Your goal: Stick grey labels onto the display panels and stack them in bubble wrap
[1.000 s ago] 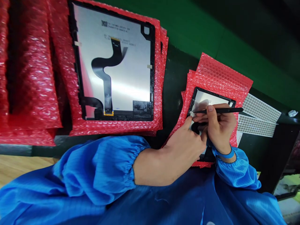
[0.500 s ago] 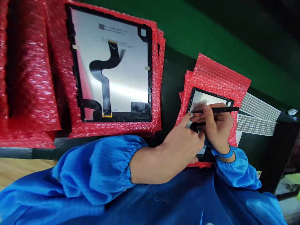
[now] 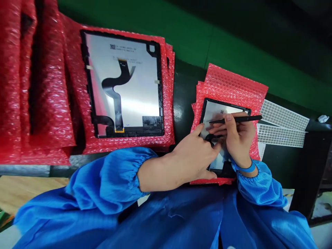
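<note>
My right hand (image 3: 241, 140) grips black tweezers (image 3: 245, 118) like a pen, their tip pointing left over the upper part of a tablet display panel (image 3: 209, 110). Whether the tip touches the panel I cannot tell. My left hand (image 3: 189, 157) lies across the panel's left side, fingers extended, with the index fingertip at its left frame edge. Both hands cover much of the panel and its dark ribbon cable. Beneath the panel is a red bubble-wrap bag (image 3: 234, 81).
At left, a larger-looking display panel (image 3: 141, 100) with a black ribbon cable (image 3: 116, 82) rests on stacked red bubble-wrap bags (image 3: 169, 103). More red bags (image 3: 49, 86) stand at far left. White-gridded sticker sheets (image 3: 282, 135) and a crumpled scrap (image 3: 323, 119) lie right on the green mat (image 3: 181, 41).
The tweezers' tip has moved off the panel's left edge, slightly inward. My left index finger stays at the frame edge. The whole view has shifted a little.
</note>
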